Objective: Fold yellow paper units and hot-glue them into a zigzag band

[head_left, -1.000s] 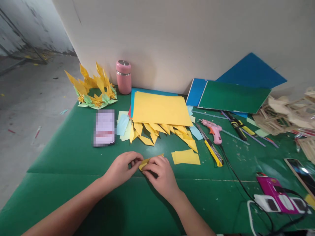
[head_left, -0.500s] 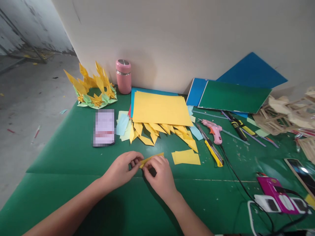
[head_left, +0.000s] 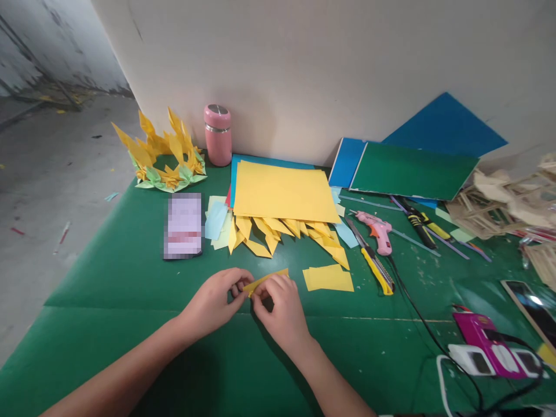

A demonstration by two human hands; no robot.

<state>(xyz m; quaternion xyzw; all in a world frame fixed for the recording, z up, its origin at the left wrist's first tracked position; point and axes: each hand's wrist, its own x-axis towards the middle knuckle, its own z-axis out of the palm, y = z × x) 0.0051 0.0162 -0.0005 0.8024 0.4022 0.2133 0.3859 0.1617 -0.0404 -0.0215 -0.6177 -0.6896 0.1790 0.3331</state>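
A narrow folded strip of yellow paper (head_left: 264,280) is held between my two hands, low over the green table. My left hand (head_left: 221,294) pinches its left end between thumb and fingers. My right hand (head_left: 280,304) grips it from the right, its fingers covering much of the near side. Just to the right lie a few small yellow paper pieces (head_left: 329,278). Beyond my hands, folded yellow paper petals (head_left: 264,231) stick out from under a stack of yellow sheets (head_left: 284,191).
A yellow paper crown (head_left: 169,165) stands at the back left, near a pink bottle (head_left: 218,136) and a phone (head_left: 184,227). On the right lie a utility knife (head_left: 377,271), a pink glue gun (head_left: 377,230) with its cord, pliers (head_left: 420,226) and a magenta power strip (head_left: 484,341).
The left end of the yellow strip has shifted slightly and shows a bit more of its face between my fingers. Both hands stay in almost the same place.
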